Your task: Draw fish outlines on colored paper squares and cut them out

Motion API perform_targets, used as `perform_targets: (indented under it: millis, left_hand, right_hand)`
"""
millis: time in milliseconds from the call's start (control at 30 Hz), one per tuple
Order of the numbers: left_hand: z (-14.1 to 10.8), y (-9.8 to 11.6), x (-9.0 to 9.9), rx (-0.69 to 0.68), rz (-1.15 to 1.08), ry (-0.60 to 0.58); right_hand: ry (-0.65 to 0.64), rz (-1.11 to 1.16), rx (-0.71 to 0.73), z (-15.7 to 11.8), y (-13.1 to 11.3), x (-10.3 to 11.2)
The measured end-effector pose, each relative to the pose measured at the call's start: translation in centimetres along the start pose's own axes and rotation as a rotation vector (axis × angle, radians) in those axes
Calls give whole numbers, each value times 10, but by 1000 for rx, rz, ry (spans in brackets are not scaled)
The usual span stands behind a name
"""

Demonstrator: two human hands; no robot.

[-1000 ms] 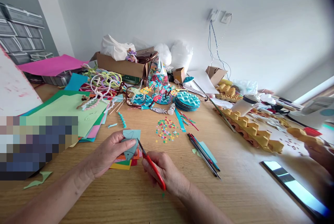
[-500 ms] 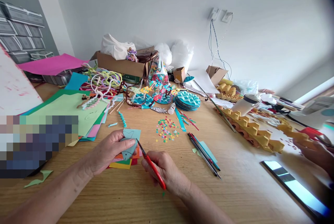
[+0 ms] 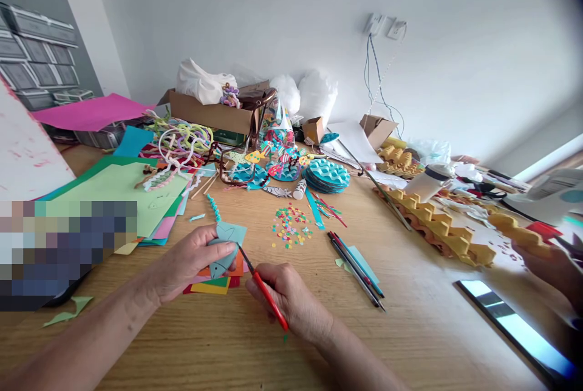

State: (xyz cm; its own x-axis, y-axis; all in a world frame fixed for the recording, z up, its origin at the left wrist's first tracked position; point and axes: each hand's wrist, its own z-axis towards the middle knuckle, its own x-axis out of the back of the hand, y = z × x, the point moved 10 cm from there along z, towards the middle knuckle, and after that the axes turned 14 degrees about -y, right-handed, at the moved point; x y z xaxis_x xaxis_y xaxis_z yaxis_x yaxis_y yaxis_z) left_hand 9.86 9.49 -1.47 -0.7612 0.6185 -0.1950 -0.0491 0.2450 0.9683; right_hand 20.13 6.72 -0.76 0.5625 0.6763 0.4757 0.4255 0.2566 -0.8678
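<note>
Between the thumb and fingers of my left hand (image 3: pixel 203 255) is a piece of light blue paper (image 3: pixel 231 233) with a fish drawn on it, partly cut along its outline. My right hand (image 3: pixel 285 294) grips red-handled scissors (image 3: pixel 268 297), their dark blades pointing up and left against the paper's right edge. Just under the held paper lies a small stack of coloured paper (image 3: pixel 210 287) in yellow, green, red and orange. Round paper confetti (image 3: pixel 291 224) is spread on the table beyond the scissors.
Pens and pencils (image 3: pixel 357 272) lie right of my hands, and a phone (image 3: pixel 514 324) farther right. Yellow egg cartons (image 3: pixel 428 227) line the right side, where another person's hand (image 3: pixel 546 269) holds a carton piece. Coloured sheets (image 3: pixel 113 190) are stacked left. Blue paper plates (image 3: pixel 327 176) stand behind.
The fish paper has tilted and shifted slightly in my left hand, while the scissors stay at its edge. At the right, the other person's hand and carton piece have moved a little.
</note>
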Motion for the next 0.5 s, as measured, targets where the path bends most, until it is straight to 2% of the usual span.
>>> perform_targets:
  millis: [167,500]
  left_hand:
    - [-3,-2,2,33,-42,74]
    - [-3,2,1,20,40,63]
  right_hand:
    - [1,17,-3,1,4,-1]
    - [-47,35,-55,2,11,-5]
